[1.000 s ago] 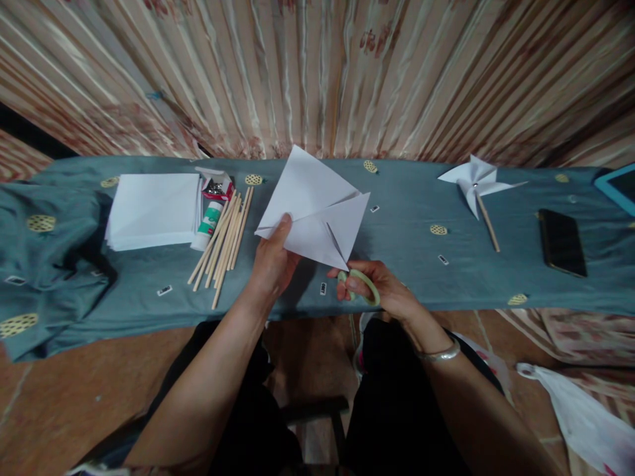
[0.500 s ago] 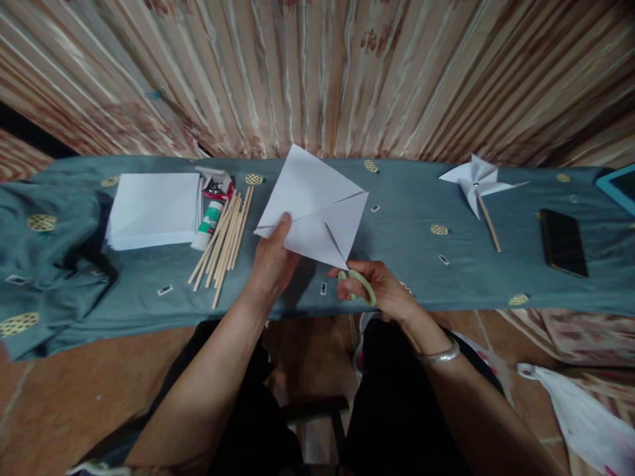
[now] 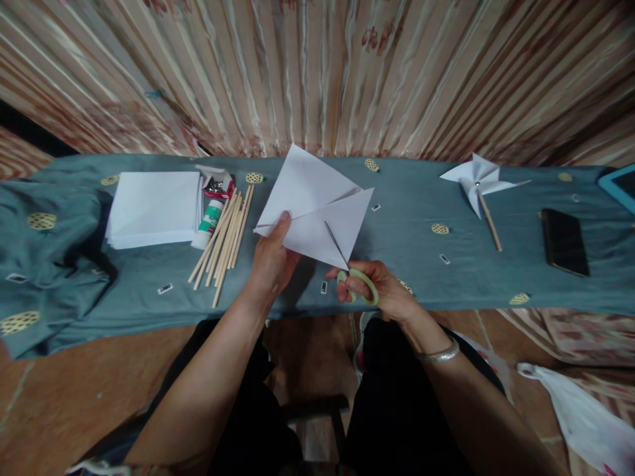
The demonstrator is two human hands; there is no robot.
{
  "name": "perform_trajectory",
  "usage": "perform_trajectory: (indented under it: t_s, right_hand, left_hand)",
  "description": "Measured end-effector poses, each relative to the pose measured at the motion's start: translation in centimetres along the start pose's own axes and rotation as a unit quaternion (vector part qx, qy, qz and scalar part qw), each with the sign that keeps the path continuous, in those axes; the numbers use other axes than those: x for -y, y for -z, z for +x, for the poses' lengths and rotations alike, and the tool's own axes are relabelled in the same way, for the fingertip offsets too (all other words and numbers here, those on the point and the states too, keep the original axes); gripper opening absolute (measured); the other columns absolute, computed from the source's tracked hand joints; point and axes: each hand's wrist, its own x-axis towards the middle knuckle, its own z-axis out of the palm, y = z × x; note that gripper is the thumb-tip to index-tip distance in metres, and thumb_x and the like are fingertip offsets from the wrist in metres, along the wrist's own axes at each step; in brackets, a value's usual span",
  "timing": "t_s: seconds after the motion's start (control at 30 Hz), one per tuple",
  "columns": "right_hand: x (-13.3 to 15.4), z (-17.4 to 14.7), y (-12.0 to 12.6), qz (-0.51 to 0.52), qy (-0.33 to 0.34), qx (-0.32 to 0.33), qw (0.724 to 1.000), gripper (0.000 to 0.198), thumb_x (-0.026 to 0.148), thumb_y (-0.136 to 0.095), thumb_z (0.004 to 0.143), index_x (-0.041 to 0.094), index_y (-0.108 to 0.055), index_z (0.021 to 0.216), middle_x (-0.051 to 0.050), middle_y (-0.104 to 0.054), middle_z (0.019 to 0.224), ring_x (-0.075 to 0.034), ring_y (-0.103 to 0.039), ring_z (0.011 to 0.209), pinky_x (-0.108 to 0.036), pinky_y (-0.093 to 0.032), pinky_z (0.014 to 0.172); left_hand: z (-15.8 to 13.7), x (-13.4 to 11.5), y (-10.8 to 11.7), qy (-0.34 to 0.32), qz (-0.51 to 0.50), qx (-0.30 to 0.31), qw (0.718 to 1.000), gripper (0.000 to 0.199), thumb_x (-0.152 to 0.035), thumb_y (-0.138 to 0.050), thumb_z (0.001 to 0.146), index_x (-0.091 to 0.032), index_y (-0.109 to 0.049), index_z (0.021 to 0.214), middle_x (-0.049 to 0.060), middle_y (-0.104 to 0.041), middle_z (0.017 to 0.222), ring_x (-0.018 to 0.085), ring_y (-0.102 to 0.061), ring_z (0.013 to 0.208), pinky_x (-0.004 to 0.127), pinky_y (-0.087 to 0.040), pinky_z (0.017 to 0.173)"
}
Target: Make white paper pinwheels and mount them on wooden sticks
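Note:
A white square sheet of paper (image 3: 312, 192) is held above the table, turned cornerwise, with slits running in from its right, left and lower corners. My left hand (image 3: 275, 258) grips its left lower edge, thumb on top and fingers underneath. In my right hand (image 3: 372, 281) is a pair of scissors (image 3: 370, 291) with pale green handles. Its blades lie at the slit in the paper's lower corner, and part of them is hidden by the paper.
Left on the teal cloth (image 3: 407, 198) are a paper stack (image 3: 153, 208), a glue stick (image 3: 208, 225), an opened box of small metal pins (image 3: 215, 182) and several wooden sticks (image 3: 223, 241). Rightward lie a paper pinwheel (image 3: 479, 182), a phone (image 3: 564, 241) and a blue-edged tablet (image 3: 620, 185).
The paper's right corner flap has shifted slightly outward, so the slit there gapes wider. My right hand and the scissors have moved very little; my left hand keeps its grip.

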Motion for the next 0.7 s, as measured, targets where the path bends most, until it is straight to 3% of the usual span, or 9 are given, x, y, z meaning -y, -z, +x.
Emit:
perform_trajectory:
  t_s: [0.27, 0.5, 0.7]
  right_hand:
    - [0.07, 0.14, -0.12, -0.021, -0.016, -0.022, 0.999, 0.051, 0.062, -0.076, 0.065, 0.016, -0.071, 0.086, -0.001, -0.062, 0.058, -0.014, -0.053, 0.053, -0.029, -0.043, 0.052]
    - [0.02, 0.25, -0.29, -0.003, -0.019, -0.033, 0.999, 0.047, 0.058, -0.080, 0.063, 0.016, -0.071, 0.083, 0.000, -0.060, 0.057, -0.013, -0.053, 0.052, -0.030, -0.045, 0.053]
    - [0.22, 0.30, -0.59, 0.029, -0.027, -0.045, 0.998, 0.046, 0.055, -0.083, 0.059, 0.016, -0.070, 0.079, 0.002, -0.061, 0.055, -0.010, -0.052, 0.049, -0.027, -0.047, 0.052]
  left_hand:
    - [-0.10, -0.06, 0.03, 0.000, 0.002, 0.012, 1.000, 0.035, -0.030, -0.070, 0.083, -0.019, -0.065, 0.116, 0.008, -0.071, 0.117, 0.024, -0.066, 0.109, 0.037, -0.054, 0.096]
    - [-0.09, -0.07, -0.07, 0.004, -0.004, 0.000, 1.000, 0.021, -0.025, -0.063, 0.087, -0.016, -0.068, 0.106, 0.007, -0.073, 0.109, 0.022, -0.066, 0.107, 0.035, -0.054, 0.095]
    - [-0.19, -0.17, -0.17, 0.004, -0.002, -0.004, 1.000, 0.022, -0.026, -0.067, 0.084, -0.017, -0.067, 0.105, 0.008, -0.073, 0.109, 0.024, -0.065, 0.110, 0.036, -0.054, 0.095]
